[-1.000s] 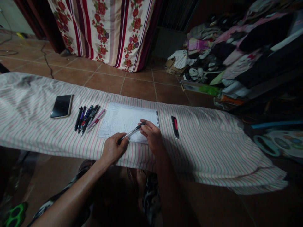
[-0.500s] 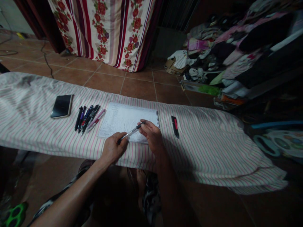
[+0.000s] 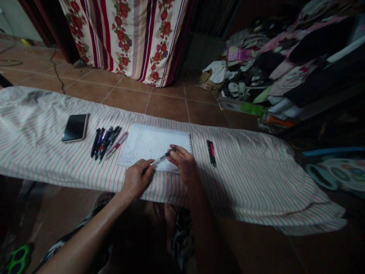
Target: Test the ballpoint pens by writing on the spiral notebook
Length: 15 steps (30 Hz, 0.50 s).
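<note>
While a clear-barrelled pen (image 3: 160, 159) slants just below the frame's centre, over the spiral notebook (image 3: 151, 140), both its ends are held. Left hand (image 3: 138, 177), lower: thumb and curled fingers pinch the dark lower-left end. Right hand (image 3: 184, 163): thumb and fingertips pinch the dark upper-right end. Barrel's middle shows bare between the two grips. Loose pens (image 3: 108, 144) lie left of centre; phone (image 3: 75, 128) farther left.
</note>
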{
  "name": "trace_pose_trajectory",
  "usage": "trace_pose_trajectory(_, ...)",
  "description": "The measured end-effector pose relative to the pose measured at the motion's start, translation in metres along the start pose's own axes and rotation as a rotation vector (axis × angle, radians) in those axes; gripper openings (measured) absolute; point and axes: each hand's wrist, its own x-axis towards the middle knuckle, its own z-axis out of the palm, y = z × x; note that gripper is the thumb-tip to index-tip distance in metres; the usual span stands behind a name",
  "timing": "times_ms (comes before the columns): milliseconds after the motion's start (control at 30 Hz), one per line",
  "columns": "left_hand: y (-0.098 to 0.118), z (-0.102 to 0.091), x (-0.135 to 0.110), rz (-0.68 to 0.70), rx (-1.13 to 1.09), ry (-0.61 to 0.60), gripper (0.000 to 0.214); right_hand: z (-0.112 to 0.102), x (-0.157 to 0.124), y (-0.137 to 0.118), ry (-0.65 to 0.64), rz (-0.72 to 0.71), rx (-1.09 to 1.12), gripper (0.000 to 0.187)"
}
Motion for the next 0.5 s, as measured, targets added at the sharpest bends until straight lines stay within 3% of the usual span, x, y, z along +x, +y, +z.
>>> trace_pose_trajectory(500, -0.0029, -0.0007, -0.0022, 0.093, 0.101, 0.043, 0.031, -0.0030, -0.0001, 0.0023, -0.071, 0.010, 0.014, 0.034)
